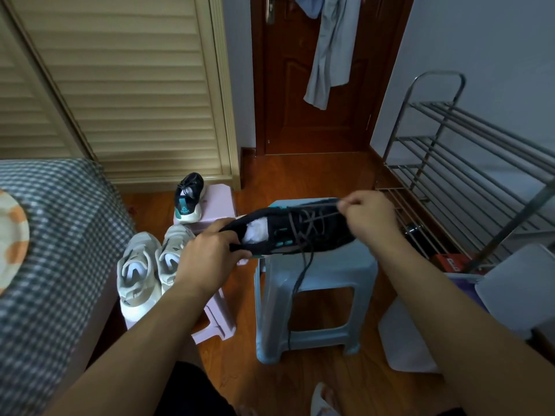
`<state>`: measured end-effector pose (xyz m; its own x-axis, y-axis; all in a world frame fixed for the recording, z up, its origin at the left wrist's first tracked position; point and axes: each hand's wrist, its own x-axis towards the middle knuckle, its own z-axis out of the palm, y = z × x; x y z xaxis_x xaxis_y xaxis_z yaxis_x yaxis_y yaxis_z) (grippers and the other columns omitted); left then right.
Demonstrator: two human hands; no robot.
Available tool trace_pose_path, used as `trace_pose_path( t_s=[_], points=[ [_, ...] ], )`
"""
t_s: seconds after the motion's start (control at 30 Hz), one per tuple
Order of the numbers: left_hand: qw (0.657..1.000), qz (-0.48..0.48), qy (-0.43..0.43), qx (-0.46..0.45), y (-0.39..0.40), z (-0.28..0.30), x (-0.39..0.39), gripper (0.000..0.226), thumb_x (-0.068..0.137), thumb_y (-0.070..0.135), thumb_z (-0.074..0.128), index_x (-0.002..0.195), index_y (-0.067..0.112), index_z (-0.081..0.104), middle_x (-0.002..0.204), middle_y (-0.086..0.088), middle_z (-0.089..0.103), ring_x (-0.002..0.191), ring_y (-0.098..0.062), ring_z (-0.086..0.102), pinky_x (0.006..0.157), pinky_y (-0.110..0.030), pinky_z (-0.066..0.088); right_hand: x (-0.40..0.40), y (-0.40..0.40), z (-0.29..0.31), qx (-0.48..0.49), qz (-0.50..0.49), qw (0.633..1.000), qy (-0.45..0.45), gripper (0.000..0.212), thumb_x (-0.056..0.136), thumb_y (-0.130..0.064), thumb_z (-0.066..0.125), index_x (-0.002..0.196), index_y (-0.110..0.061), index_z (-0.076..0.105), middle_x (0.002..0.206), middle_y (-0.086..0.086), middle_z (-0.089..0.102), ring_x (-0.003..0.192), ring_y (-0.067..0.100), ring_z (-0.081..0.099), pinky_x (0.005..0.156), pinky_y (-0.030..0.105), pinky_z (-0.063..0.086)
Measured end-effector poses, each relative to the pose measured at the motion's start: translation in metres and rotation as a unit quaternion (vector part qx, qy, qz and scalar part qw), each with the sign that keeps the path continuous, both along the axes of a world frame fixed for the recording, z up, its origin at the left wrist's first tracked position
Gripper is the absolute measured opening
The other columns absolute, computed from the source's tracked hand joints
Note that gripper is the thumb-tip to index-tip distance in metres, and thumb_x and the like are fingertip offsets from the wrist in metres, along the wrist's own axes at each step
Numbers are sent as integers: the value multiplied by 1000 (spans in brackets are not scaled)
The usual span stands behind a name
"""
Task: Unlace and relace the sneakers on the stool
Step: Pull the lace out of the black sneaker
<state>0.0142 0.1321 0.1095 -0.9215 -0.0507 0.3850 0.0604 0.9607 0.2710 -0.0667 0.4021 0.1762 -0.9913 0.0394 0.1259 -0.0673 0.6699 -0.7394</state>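
Fingers (350, 202) of our right hand (369, 217) pinch the lace (303, 232) near the toe, while our left hand (210, 253) grips the black sneaker (282, 232) by its heel above the stool (345, 265). We judge the shoe light and soft-sided, the lace limp, best drawn one crossing at a time.

Black sneaker (288, 232) with teal accents, lying sideways above pale-blue stool (315, 283), dark lace (303, 265) dangling

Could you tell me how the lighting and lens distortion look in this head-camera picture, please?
Head view: dim, soft indoor light with a warm glare patch on the wooden floor by the door; wide-angle bending curves the shoe rack and louvred wardrobe at the edges; the black sneaker and both hands, left and right, look slightly soft.
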Motion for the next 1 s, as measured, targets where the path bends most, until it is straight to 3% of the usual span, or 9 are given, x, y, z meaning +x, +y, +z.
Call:
trace_pose_path(
  t_s=[0.1,0.2,0.3,0.5,0.63,0.7,0.83,0.9,1.0],
  points=[
    [999,-25,3,-27,6,-3,-3,20,77,35,85,84,19,75,135,6,61,90,-28,69,66,-35,55,4,-1,-9,91,-62,991,70,21,99,-22,51,112,-15,65,113,5,57,105,26,54,84,33,44],
    [997,-56,-8,-55,15,-6,-2,17,75,34,85,84,23,76,136,8,60,89,-27,70,61,-34,52,7,-14,-6,196,130,957,169,35,101,-25,52,135,-24,59,131,0,50,123,21,41,98,32,36],
    [997,-57,-7,-57,17,-6,0,16,74,32,85,82,22,75,135,8,61,86,-27,70,59,-34,53,3,-17,-10,311,287,900,103,26,101,-22,55,120,-23,72,114,0,64,112,23,53,94,37,45],
    [996,-63,-4,-64,12,-7,1,15,79,32,81,88,21,77,135,6,61,89,-26,70,64,-37,57,8,-7,-19,317,313,888,113,23,99,-18,56,111,-18,75,101,1,64,100,22,59,86,38,49],
    [997,-64,-42,-34,5,-12,3,18,79,39,80,88,24,74,133,10,60,95,-22,67,70,-36,57,-14,21,0,152,-38,986,63,15,91,-10,52,87,-12,66,80,5,61,75,23,61,66,36,52],
    [998,-42,-53,-11,-1,-12,4,19,77,40,82,84,25,72,130,10,61,97,-21,66,69,-31,51,-29,47,10,119,-167,978,-28,12,89,-13,52,89,-10,63,82,8,61,75,26,61,63,35,51],
    [999,-27,-43,9,0,-8,2,18,75,35,85,80,25,72,131,8,62,97,-22,66,70,-28,46,-17,14,0,257,109,960,13,58,92,-9,56,145,-32,47,149,2,41,138,27,34,112,47,36],
    [998,-43,-44,-5,4,-8,2,19,74,36,86,81,25,73,132,9,61,95,-23,67,68,-30,50,-5,-12,2,244,280,928,37,51,98,-13,52,146,-31,49,149,-4,46,139,20,35,116,42,32],
    [997,-56,-46,-22,5,-9,3,18,74,36,85,82,25,73,131,11,61,94,-21,67,64,-27,44,-5,-25,-5,322,345,878,80,25,100,-24,59,120,-23,72,110,-5,65,109,19,58,94,35,47]
  ],
)
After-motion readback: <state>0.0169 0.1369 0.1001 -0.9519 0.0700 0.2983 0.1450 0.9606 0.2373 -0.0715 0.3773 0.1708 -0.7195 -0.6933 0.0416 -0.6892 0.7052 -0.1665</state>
